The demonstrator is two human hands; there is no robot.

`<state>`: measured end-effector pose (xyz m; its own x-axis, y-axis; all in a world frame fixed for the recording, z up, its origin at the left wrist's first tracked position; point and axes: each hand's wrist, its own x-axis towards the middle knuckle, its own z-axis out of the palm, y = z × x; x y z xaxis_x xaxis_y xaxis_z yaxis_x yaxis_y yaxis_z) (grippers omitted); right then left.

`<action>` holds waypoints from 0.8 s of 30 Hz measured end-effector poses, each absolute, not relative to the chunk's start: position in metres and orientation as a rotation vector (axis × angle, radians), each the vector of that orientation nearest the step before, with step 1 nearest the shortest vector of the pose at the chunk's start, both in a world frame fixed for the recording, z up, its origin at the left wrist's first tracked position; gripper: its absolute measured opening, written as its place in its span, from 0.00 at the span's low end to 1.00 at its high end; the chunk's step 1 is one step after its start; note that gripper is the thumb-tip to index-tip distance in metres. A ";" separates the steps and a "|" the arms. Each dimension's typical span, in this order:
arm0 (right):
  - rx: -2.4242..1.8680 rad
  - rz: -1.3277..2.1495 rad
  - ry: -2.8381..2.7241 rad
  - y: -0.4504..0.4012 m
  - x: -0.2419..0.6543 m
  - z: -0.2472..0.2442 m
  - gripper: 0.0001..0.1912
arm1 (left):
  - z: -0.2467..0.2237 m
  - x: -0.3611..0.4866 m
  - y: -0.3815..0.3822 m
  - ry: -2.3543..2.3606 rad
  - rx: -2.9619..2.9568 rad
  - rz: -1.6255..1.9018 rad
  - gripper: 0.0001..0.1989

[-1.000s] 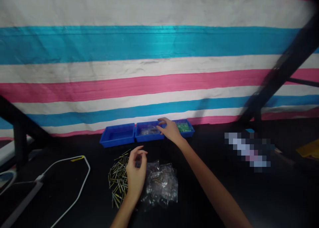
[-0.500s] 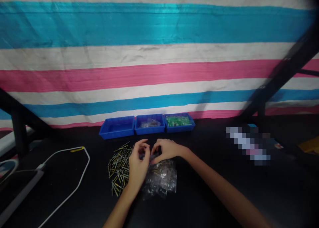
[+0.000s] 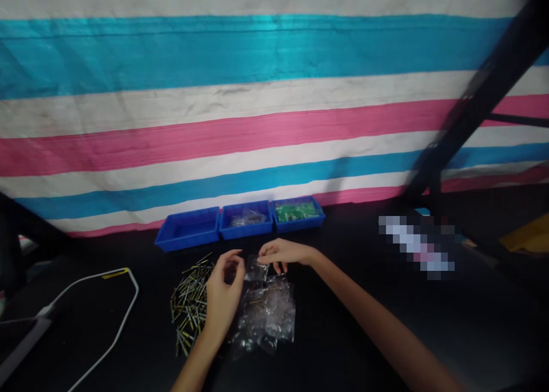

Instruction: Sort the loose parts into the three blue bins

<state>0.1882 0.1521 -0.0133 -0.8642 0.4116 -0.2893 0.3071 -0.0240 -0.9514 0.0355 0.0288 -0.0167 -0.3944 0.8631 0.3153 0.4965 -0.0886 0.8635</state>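
A white cable (image 3: 137, 291) bears a yellow label (image 3: 115, 274) (any print is too small to read). Slim rods (image 3: 187, 303) lie piled beside the left hand (image 3: 225, 280), fingers half-curled; I cannot tell whether they hold anything. The middle blue tray (image 3: 246, 231) contains clear plastic (image 3: 247, 217). Beyond heaped clear bags (image 3: 270, 315), the right hand (image 3: 286, 252) pinches one small bag (image 3: 256, 271). The right blue tray (image 3: 299, 224) contains green packets (image 3: 295, 211).

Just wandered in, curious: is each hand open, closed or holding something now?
Left hand: fingers curled; whether it holds anything cannot be told.
Right hand: closed, pinching a small clear plastic bag.
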 end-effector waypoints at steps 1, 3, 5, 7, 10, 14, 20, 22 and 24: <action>-0.781 2.055 -2.137 0.153 0.189 -0.014 0.19 | -0.018 0.036 0.029 1.851 1.483 1.467 0.14; -0.763 2.064 -2.136 0.153 0.190 -0.014 0.18 | -0.020 0.035 0.030 1.853 1.501 1.442 0.15; -0.730 2.070 -2.119 0.154 0.192 -0.013 0.18 | -0.022 0.034 0.031 1.841 1.558 1.391 0.15; -0.709 2.080 -2.071 0.155 0.194 -0.013 0.17 | -0.023 0.035 0.032 1.813 1.671 1.310 0.13; -0.735 2.106 -1.981 0.157 0.197 -0.011 0.17 | -0.022 0.038 0.031 1.768 1.847 1.218 0.11; -0.729 2.073 -1.994 0.154 0.199 -0.010 0.16 | -0.019 0.045 0.029 1.762 1.904 1.217 0.10; -0.652 2.039 -2.062 0.154 0.198 -0.014 0.16 | -0.018 0.043 0.028 1.790 1.672 1.381 0.09; -0.656 2.040 -2.059 0.154 0.198 -0.015 0.16 | -0.018 0.042 0.027 1.790 1.602 1.406 0.09; -0.671 2.033 -2.061 0.154 0.198 -0.015 0.16 | -0.018 0.042 0.026 1.776 1.571 1.425 0.10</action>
<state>0.1980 0.1544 -0.0149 -0.8844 0.4266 -0.1893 0.1950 -0.0306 -0.9803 0.0425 0.0263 -0.0175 -0.3081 0.8926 0.3291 0.5151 -0.1343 0.8466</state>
